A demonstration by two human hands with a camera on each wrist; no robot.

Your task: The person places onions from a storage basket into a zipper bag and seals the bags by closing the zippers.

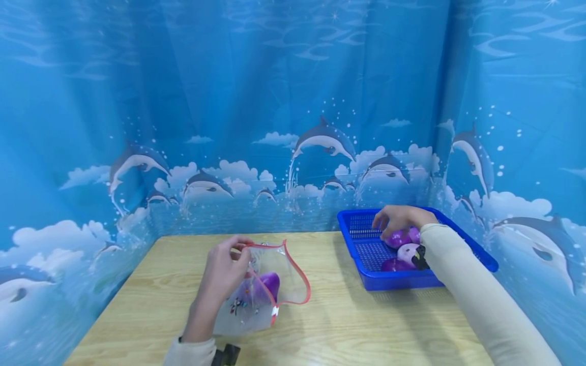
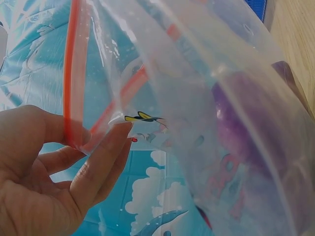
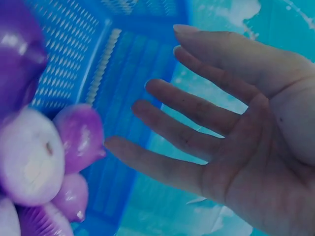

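My left hand (image 1: 224, 269) pinches the red-edged mouth of a clear printed zip bag (image 1: 244, 321), which gapes toward the right. A purple onion (image 1: 271, 285) lies inside the bag and shows blurred through the plastic in the left wrist view. Over the blue basket (image 1: 389, 280), my right hand (image 1: 402, 217) reaches in above several purple onions (image 1: 397, 239). The right wrist view shows its fingers (image 3: 189, 140) spread and nearly straight, holding nothing. Beside the fingertips are a pale, whitish-purple onion (image 3: 32, 157) and glossy darker ones.
Both the bag and the basket stand on a light wood-grain table (image 1: 329, 325), the basket at the back right. A blue curtain (image 1: 256, 127) printed with dolphins hangs behind and along the sides. Each wrist wears a dark strap (image 1: 419, 257).
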